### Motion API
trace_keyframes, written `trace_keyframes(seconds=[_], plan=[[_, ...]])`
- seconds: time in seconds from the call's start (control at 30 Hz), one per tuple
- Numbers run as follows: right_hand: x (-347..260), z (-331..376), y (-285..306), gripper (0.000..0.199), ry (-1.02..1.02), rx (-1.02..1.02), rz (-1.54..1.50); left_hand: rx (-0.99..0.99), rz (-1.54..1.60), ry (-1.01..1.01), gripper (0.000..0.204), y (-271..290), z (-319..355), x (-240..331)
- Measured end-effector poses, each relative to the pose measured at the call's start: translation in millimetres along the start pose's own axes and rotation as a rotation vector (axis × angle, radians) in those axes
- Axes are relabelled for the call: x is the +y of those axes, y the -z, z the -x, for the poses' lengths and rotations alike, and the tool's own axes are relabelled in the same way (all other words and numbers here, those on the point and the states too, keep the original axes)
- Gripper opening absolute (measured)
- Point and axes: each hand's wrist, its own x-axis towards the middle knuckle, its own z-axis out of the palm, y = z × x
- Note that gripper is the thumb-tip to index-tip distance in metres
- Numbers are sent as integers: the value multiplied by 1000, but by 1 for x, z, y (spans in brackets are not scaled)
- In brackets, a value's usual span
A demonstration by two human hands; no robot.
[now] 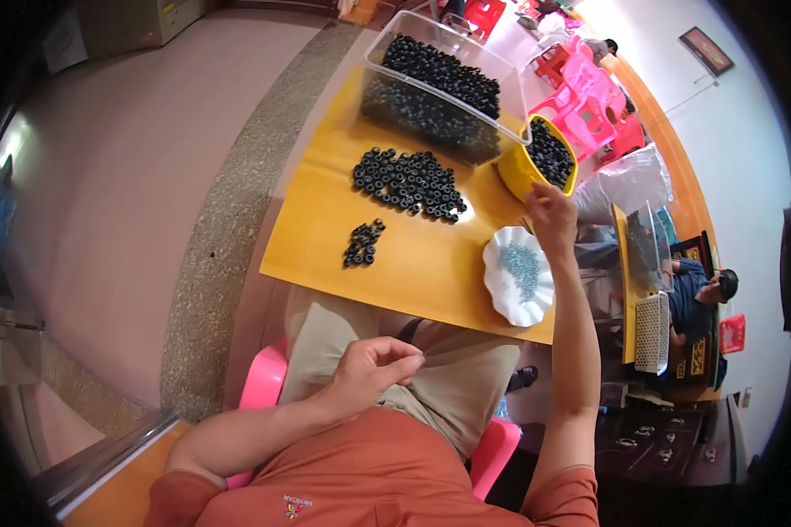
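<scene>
Our L hand (373, 373) is off the worktop (431, 268), just short of its near edge, thumb bent in to the fingertips; can't tell if anything's pinched btw them. Our R hand (552, 215) is up at the R edge, fingers curled, overlapping the near rim of the yellow tub (514, 176) in this view; can't tell if they touch, or if we've got a pc in the grip.

Black pcs (549, 149) fill that tub. More are in the clear bin (515, 105) at the far edge, in a loose heap (409, 182) in front of it, and in a small cluster (359, 237) nr the near L corner. White wavy-rimmed plate (499, 294) sits nr the near R corner w/ tiny teal bits (520, 268) in it.

Handling, our guess: black pcs are short, round, some clearly w/ a hole, so prob. light, stiff, hard to break, but apt to roll; best taken by the outer wall, thumb vs. index. Teal bits look v. light & maybe slick, so fingertips only, one at a time. Plate may be brittle; hold by the rim. Full bin's prob. heavy: 2 hands, opp. ends, under the lip.
</scene>
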Motion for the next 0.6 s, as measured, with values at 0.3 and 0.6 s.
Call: trace_keyframes(seconds=[0.3, 0.6], plan=[[-128, 68, -62, 21, 146, -531, -313, -48, 22, 14, 20, 2, 3, -4], [-147, 67, -94, 23, 170, -460, -244, -81, 31, -19, 18, 2, 6, 2]])
